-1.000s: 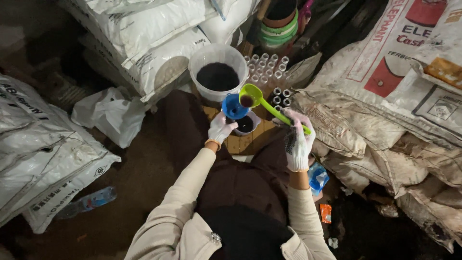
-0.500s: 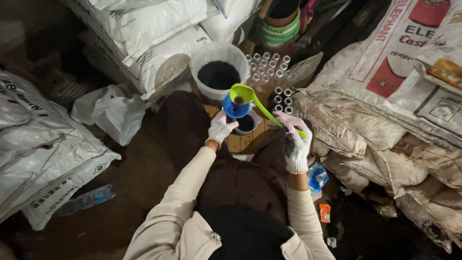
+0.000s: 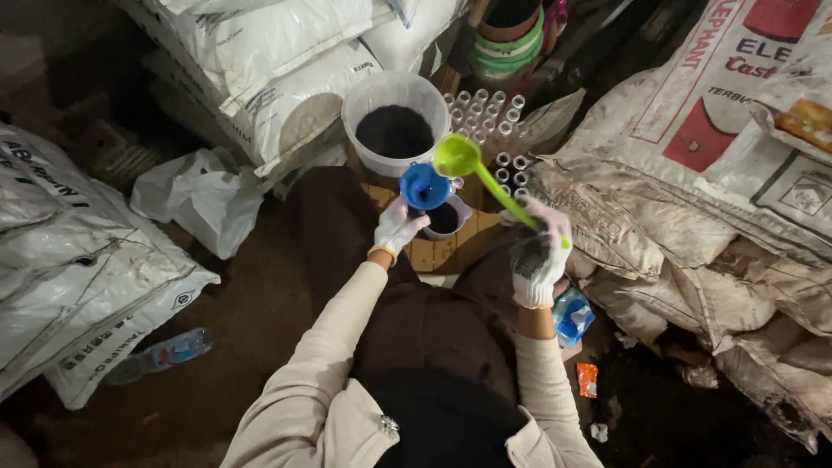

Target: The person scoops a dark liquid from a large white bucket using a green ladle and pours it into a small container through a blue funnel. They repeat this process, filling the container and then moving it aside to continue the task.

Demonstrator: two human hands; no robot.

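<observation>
Item, my left hand [image 3: 397, 227]: gloved, closed around the blue funnel [image 3: 424, 185], which sits over a small white cup [image 3: 446, 218] of dark powder on the wooden board [image 3: 433, 251].

Item, my right hand [image 3: 539, 260]: gloved, clenched on the handle end of the green scoop [image 3: 472, 169], bowl raised just above the funnel, in front of the white bucket [image 3: 394, 130].

Handling (a judgement): the scoop seems light, stiff plastic, best held far back; loose powder spills easily.

Obscured: the funnel's spout, the scoop's contents and the vials [image 3: 503, 121] behind.
</observation>
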